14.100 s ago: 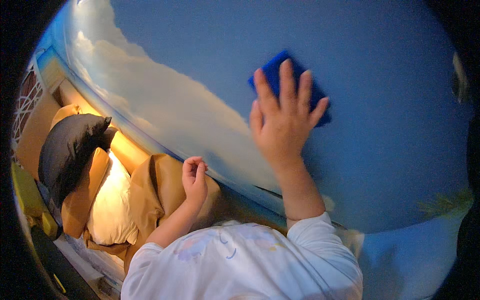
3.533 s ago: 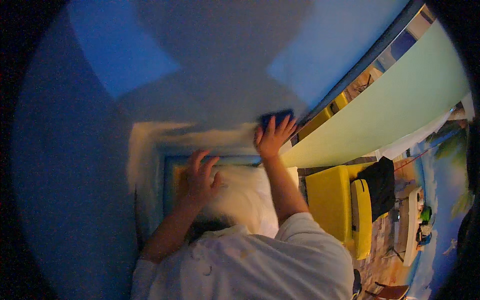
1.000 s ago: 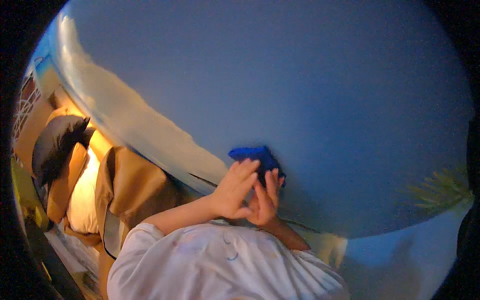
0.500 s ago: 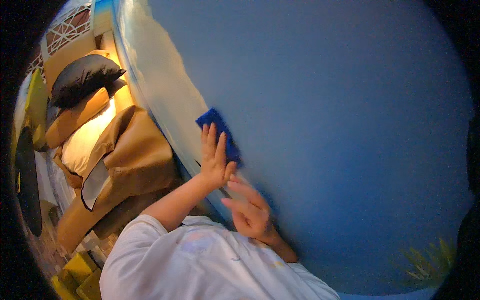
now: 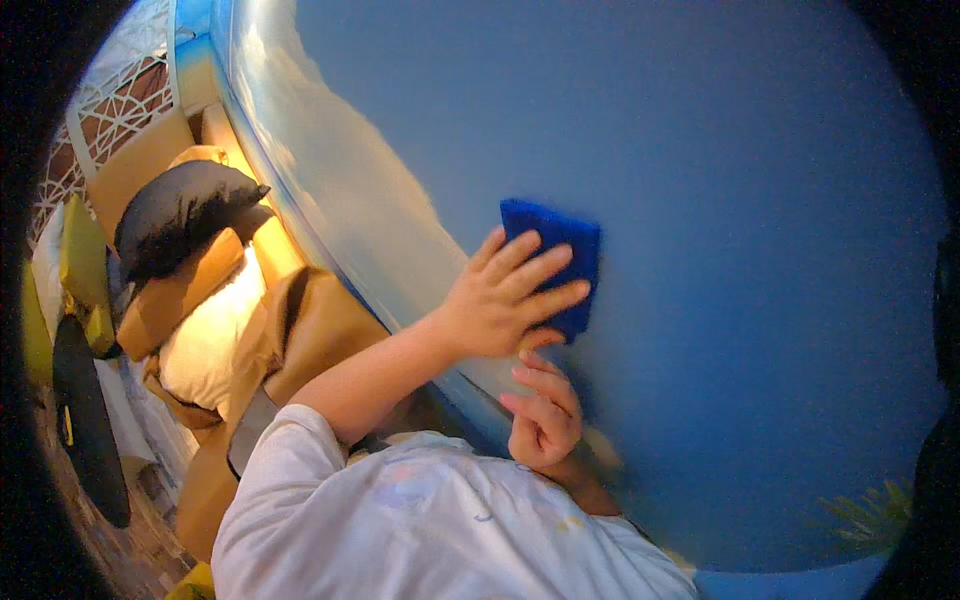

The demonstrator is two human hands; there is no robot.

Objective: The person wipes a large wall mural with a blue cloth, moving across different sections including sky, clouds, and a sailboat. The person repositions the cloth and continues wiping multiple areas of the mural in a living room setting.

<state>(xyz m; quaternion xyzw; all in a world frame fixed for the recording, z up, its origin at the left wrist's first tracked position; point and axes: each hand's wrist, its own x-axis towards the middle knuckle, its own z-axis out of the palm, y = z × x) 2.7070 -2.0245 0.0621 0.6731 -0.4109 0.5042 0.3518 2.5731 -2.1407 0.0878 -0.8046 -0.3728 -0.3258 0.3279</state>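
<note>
My left hand (image 5: 520, 292) lies flat with its fingers spread over a dark blue cloth (image 5: 572, 240), pressing it against a large blue surface (image 5: 720, 250). The cloth looks square and slightly thick; its near left part is hidden under my fingers. Just below, close to my left wrist and thumb, my right hand (image 5: 545, 415) is raised with its fingers loosely bent and a little apart. Nothing shows in it. A pale cream, cloud-like area (image 5: 370, 190) runs along the left side of the blue surface.
Left of the surface's edge are brown cushioned seating (image 5: 330, 335), a dark pillow (image 5: 185, 215) and a bright cream cushion (image 5: 210, 340). A white lattice panel (image 5: 125, 110) stands at the upper left. Grass-like leaves (image 5: 875, 515) show at the lower right.
My left hand and the blue cloth have shifted right across the surface. My right hand has also moved a little to the right. The whole view has shifted slightly.
</note>
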